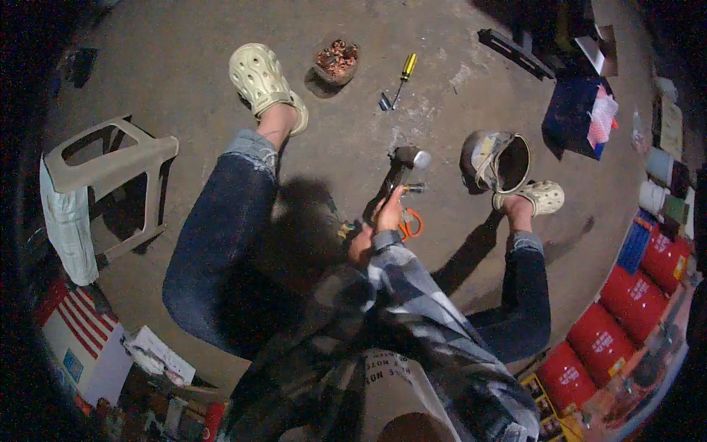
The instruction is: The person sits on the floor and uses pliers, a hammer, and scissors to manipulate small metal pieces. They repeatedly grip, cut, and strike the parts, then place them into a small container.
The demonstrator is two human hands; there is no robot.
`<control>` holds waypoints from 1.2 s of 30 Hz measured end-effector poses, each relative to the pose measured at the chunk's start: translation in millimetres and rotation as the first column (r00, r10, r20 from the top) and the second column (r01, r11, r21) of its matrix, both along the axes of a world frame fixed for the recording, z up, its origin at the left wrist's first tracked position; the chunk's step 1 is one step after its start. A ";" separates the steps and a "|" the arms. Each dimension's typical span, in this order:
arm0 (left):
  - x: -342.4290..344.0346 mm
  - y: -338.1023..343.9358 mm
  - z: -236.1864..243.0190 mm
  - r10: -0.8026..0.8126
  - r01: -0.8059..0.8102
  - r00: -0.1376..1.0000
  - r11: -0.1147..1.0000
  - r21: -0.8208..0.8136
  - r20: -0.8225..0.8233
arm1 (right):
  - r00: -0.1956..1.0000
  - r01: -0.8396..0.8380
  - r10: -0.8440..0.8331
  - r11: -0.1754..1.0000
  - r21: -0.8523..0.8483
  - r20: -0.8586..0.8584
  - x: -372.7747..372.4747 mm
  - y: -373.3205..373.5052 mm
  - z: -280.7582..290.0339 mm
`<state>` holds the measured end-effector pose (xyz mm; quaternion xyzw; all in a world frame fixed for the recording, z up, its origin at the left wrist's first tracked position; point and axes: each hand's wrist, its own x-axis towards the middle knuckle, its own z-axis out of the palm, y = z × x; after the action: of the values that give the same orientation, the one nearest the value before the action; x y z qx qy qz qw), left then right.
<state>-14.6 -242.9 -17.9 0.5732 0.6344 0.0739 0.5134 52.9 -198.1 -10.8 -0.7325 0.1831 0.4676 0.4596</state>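
Observation:
My right hand (388,212) is closed in front of me, apparently round the dark handle of a hammer. The hammer's head (410,158) points away from me and shows a pale round face. A small dark and silvery part (415,188) shows just beyond the fingertips; I cannot tell whether it is held. My left hand (360,244) is close by on the near left, in shadow and curled; what it holds is hidden. Beside it is a yellowish piece (345,230) that I cannot make out. Orange looped handles (411,224) lie right of my right hand.
Ahead on the concrete floor are a clear container of copper scraps (338,60) and a yellow-handled screwdriver (407,68). A bucket (501,161) is by my right foot, with a dark blue box (573,114) beyond. A plastic stool (110,166) is left; red containers (600,340) line the right.

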 end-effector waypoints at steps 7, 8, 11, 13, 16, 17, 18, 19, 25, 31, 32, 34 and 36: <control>50.5 18.0 54.3 0.046 -0.069 0.993 0.975 0.212 0.112 | 0.981 0.158 -0.192 0.864 0.477 0.022 56.7 28.9 116.8; 55.9 28.2 63.3 0.040 -0.086 0.986 0.955 0.283 0.165 | 0.982 0.107 -0.177 0.803 0.587 0.062 59.0 30.7 130.5; 51.4 37.3 57.6 -0.030 -0.041 0.984 0.919 0.393 0.174 | 0.967 -0.097 -0.136 0.582 0.807 0.214 48.3 23.6 131.5; 32.6 14.8 14.8 0.061 -0.100 0.987 0.958 0.269 0.147 | 0.932 0.222 -0.359 0.467 0.856 -0.046 14.7 14.6 93.4; -15.6 -4.9 -5.3 0.003 -0.001 1.000 0.998 0.059 -0.027 | 0.987 -0.019 -0.005 0.988 0.150 0.160 -31.9 -24.1 -35.7; -19.6 -15.2 -7.4 0.056 -0.053 0.997 0.997 0.052 -0.057 | 0.754 -0.385 0.389 0.915 -0.123 0.530 -47.5 -23.8 -31.3; -25.0 -22.0 -16.6 -0.046 0.046 0.998 0.999 0.002 -0.048 | 0.899 -0.289 0.289 0.956 -0.050 0.330 -43.5 -13.3 -28.0; -28.5 -26.0 -16.9 -0.066 0.066 0.996 0.998 -0.018 -0.053 | 0.964 -0.252 0.248 0.967 0.037 0.092 -41.8 -13.7 -25.0; -5.3 -55.3 -52.3 -0.090 0.090 0.996 0.996 0.029 -0.016 | 0.986 -0.135 0.114 0.974 0.183 0.121 5.2 -2.7 21.7; 35.9 33.7 2.5 -0.086 0.080 0.996 0.953 0.292 0.010 | 0.951 -0.108 0.111 0.994 -0.026 0.288 66.7 -23.6 46.5; 39.0 49.1 -1.5 -0.151 0.158 0.987 0.908 0.388 -0.049 | 0.936 -0.175 0.214 0.972 -0.158 0.280 77.6 -38.9 28.4; 40.7 78.0 -15.4 -0.246 0.282 0.959 0.807 0.518 -0.138 | 0.937 -0.178 0.222 0.968 -0.179 0.271 82.0 -46.3 27.9; 56.0 95.8 -20.4 -0.433 0.439 0.887 0.679 0.588 -0.162 | 0.935 -0.166 0.261 0.921 -0.353 0.241 103.5 -88.8 -8.0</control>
<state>41.4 -147.1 -38.2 0.8418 0.4237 0.1471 0.3003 156.3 -286.9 -18.8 -0.8736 0.1086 0.3685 0.2987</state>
